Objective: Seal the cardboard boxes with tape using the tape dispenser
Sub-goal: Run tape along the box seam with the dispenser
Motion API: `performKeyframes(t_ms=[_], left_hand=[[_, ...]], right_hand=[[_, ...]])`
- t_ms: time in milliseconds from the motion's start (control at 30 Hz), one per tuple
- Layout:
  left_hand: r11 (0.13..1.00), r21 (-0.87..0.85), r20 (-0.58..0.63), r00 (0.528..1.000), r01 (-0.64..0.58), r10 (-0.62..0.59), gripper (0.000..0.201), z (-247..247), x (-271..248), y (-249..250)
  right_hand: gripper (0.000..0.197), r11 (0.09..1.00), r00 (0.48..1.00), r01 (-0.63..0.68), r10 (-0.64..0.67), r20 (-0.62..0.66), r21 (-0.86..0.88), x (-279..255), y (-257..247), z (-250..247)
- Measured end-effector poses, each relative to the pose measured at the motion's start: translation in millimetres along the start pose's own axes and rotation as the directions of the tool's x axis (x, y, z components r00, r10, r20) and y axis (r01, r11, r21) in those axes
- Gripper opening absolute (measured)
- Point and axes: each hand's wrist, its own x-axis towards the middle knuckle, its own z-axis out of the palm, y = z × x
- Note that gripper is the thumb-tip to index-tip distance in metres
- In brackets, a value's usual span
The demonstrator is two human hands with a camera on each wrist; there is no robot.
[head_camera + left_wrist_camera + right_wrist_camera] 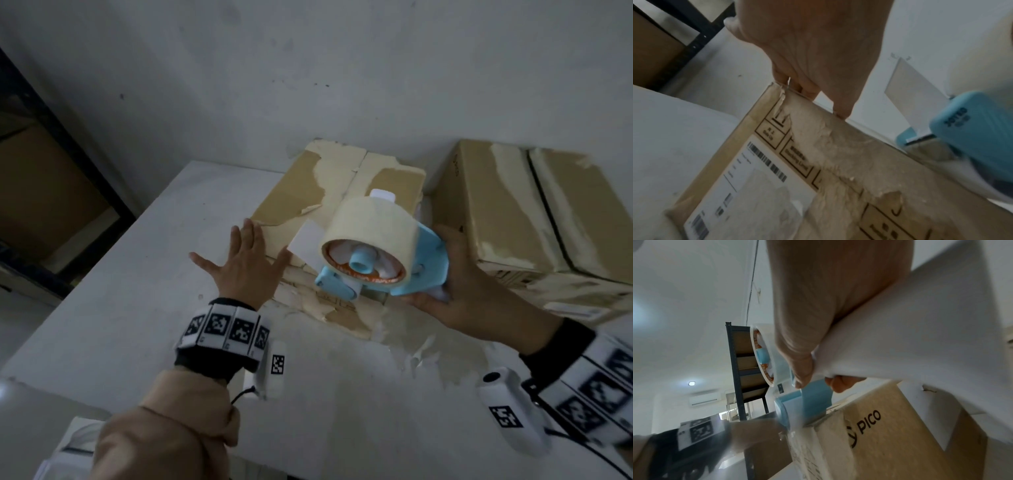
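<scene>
While the flat left hand [245,263] steadies a closed box [318,192], the right hand [462,287] grips the tape dispenser [373,253].

Cardboard boxes on desk [102,291]: two. One box [308,192] at far edge, middle; second box [513,205] toward far right corner. Tape dispenser [421,263]: one, blue. Tape roll [373,226]: one, on dispenser. Hands: two, left hand [243,263], right hand [469,284]. Wrist bands with square markers: two. Dark shelving unit [61,144]: one, off desk's left edge.

White table [120,308], dark metal shelving [68,150], white wall [342,68]
</scene>
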Motion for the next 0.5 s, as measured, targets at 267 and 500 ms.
performKeyframes(t_ms=[267,500], left_hand=[[0.984,0.055,0.082,0.983,-0.17,0.165,0.068,6,-16,25],[0.986,0.032,0.126,0.979,-0.165,0.159,0.062,8,-16,22]], right_hand=[[0.073,0.998,0.999,-0.034,0.036,0.026,-0.052,-2,-14,2],[0.071,0.999,0.999,-0.017,0.019,0.037,-0.035,-2,-14,2]])
